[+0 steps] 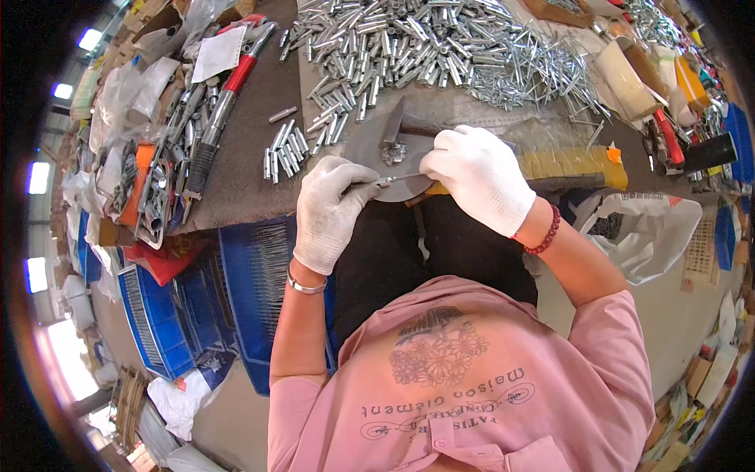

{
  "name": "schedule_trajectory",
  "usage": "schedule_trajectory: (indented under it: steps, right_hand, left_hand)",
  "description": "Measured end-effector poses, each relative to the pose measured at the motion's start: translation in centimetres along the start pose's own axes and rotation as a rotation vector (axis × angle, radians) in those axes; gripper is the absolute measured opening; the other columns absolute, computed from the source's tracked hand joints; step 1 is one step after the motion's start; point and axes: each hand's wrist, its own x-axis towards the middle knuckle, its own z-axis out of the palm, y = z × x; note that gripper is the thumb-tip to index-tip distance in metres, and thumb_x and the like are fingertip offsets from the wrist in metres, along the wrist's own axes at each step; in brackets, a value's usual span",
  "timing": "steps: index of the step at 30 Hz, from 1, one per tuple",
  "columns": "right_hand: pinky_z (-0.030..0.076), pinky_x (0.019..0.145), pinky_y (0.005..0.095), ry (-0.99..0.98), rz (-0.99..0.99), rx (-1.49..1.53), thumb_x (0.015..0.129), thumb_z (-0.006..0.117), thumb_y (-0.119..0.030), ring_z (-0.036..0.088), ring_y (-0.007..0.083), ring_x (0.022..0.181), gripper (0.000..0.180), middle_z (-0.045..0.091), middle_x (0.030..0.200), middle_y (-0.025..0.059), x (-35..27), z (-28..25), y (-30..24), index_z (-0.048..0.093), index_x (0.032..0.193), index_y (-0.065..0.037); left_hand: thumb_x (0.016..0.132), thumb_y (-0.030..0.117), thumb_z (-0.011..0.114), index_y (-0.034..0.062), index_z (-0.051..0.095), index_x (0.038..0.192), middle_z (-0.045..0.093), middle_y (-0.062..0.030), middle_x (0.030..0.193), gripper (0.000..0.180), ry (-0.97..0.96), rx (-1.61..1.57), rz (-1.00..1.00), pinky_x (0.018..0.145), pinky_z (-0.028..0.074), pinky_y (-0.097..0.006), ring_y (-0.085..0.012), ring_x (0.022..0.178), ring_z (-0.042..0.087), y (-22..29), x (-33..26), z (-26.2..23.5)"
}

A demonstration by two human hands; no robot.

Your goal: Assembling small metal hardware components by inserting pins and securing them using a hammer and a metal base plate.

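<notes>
Both my hands wear white gloves and meet over a round grey metal plate [366,149] at the bench's near edge. Pinched between the fingers of my left hand [332,206] is a small metal sleeve [384,182], its end pointing right. My right hand [478,175] has its fingertips closed on a thin metal pin [405,178], whose tip lies close to the sleeve's end; whether it is inside I cannot tell. Just beyond, a hammer [393,126] rests on the plate, its handle running right behind my right hand. Small metal bits [395,152] lie beside its head.
A heap of metal sleeves [393,39] covers the far bench, with loose pins [527,75] to its right. A small group of sleeves [285,149] lies left of the plate. Tools [224,102] crowd the left side. Blue bins [255,275] stand below; a white bag [649,232] hangs at right.
</notes>
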Motion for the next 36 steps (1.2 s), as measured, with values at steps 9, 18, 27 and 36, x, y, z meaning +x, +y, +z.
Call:
schedule_trajectory:
  steps: [9,18,27,36]
  right_hand:
    - [0.054,0.081,0.0415,-0.024,-0.021,0.002,0.084,0.069,-0.008,0.064,0.0287,0.091,0.009,0.062,0.089,0.0055,0.3,0.3,-0.5,0.074,0.089,-0.014]
    - [0.053,0.079,0.0416,-0.002,-0.108,-0.062,0.082,0.070,-0.015,0.061,0.0276,0.089,0.010,0.058,0.091,0.0042,0.2,1.0,-0.5,0.073,0.091,-0.015]
    - [0.057,0.079,0.0398,0.242,0.421,-0.216,0.089,0.075,-0.013,0.071,0.0307,0.091,0.004,0.069,0.092,0.0079,-2.9,-3.4,9.2,0.078,0.093,-0.012]
    - [0.057,0.087,0.0413,0.081,0.361,-0.158,0.094,0.068,-0.009,0.070,0.0319,0.100,0.013,0.070,0.102,0.0090,-3.0,-2.3,11.0,0.075,0.105,-0.012]
  left_hand:
    - [0.080,0.000,0.083,0.0039,0.078,0.093,0.070,-0.0120,0.087,0.015,0.009,0.023,-0.006,0.076,0.054,-0.038,-0.0294,0.083,0.069,0.5,-0.1,-0.3]
    - [0.079,-0.002,0.081,0.0020,0.076,0.088,0.069,-0.0136,0.086,0.011,0.031,0.097,0.069,0.075,0.053,-0.040,-0.0318,0.082,0.068,1.9,-0.3,0.0]
    - [0.076,-0.004,0.086,0.0028,0.075,0.089,0.068,-0.0123,0.087,0.018,0.032,0.106,0.055,0.075,0.053,-0.039,-0.0299,0.082,0.068,1.6,-0.3,0.0]
    - [0.076,-0.003,0.087,0.0033,0.075,0.089,0.068,-0.0116,0.086,0.018,0.036,0.084,0.064,0.074,0.053,-0.039,-0.0299,0.081,0.068,1.4,-0.6,0.2]
